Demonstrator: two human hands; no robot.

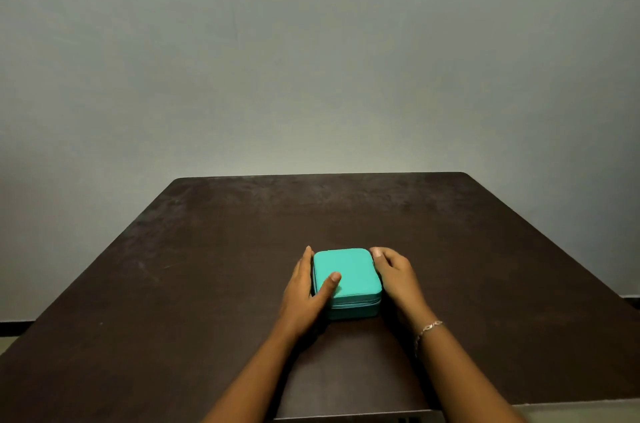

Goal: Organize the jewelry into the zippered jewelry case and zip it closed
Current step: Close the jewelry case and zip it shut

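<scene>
Along the bottom edge of the frame, the left forearm point(249, 377) and the right forearm point(467, 374) are reaching up from lower centre across the near edge of the dark brown table point(173, 284). A thin silver bracelet point(428, 328) is sitting round the right wrist, a little right of centre.

Just above them, in the lower middle of the frame, the left hand point(301, 291) is lying against the left side of the teal jewelry case point(353, 267). Its fingers point(306, 258) are stretching out straight along the case's left wall and touching it, their tips reaching the far left corner. Its thumb point(330, 280) is resting flat on the lid, in the lid's lower left part. This hand is bracing the case rather than wrapping it.

The right hand point(396, 275) is cupping the opposite side. Its fingertips point(377, 253) are curling round the far right corner of the case, and its palm is lying close beside the right wall.

The case is lying flat on the table between the two hands, lid down on its base. A zip seam point(356, 303) is showing as a thin line along the near wall. Where the zip pull is sitting cannot be told.

Beyond the case, the tabletop is stretching up to the middle of the frame, and a plain grey-green wall point(311, 59) is filling the upper half.
</scene>
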